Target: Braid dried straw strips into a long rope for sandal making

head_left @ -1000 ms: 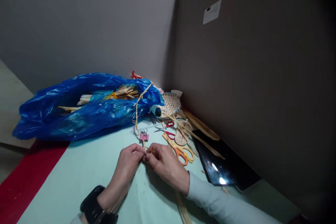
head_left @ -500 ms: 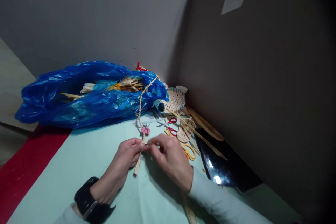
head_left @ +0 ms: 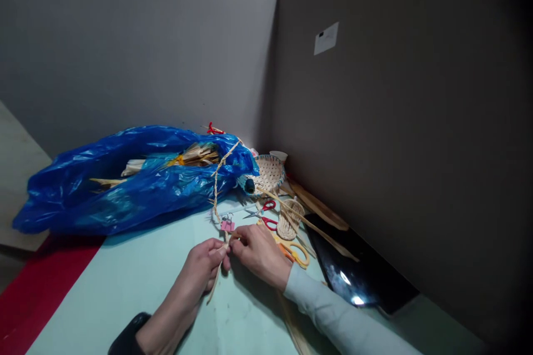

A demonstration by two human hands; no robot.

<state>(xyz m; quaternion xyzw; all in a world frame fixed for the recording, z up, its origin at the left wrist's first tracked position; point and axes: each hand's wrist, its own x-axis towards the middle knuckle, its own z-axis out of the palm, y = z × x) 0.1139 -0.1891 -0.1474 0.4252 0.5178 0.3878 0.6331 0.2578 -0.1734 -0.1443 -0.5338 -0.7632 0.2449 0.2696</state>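
A long braid of pale plant fibre [head_left: 215,188] runs down from the blue bag's edge to a pink binder clip [head_left: 227,226], which grips it on the table. Just below the clip, my left hand [head_left: 207,262] pinches the loose strands at the braid's lower end between thumb and fingers. A strand end [head_left: 214,287] hangs out beneath that hand. Close against it on the right, my right hand [head_left: 259,252] is closed on a strand of the same fibre at the braid. Its fingertips partly hide the strand.
Behind lies a blue plastic bag [head_left: 166,199] holding bundled fibre. To the right are red-handled scissors [head_left: 268,215], yellow-handled scissors [head_left: 300,255], a small woven sole [head_left: 290,221], a woven basket [head_left: 270,173], a thread spool [head_left: 249,186] and a black glossy tablet-like panel [head_left: 353,272].
My view has tilted up, so things sit lower in the picture. My right hand has turned and shifted toward the clip; the loose strand end below looks narrower.
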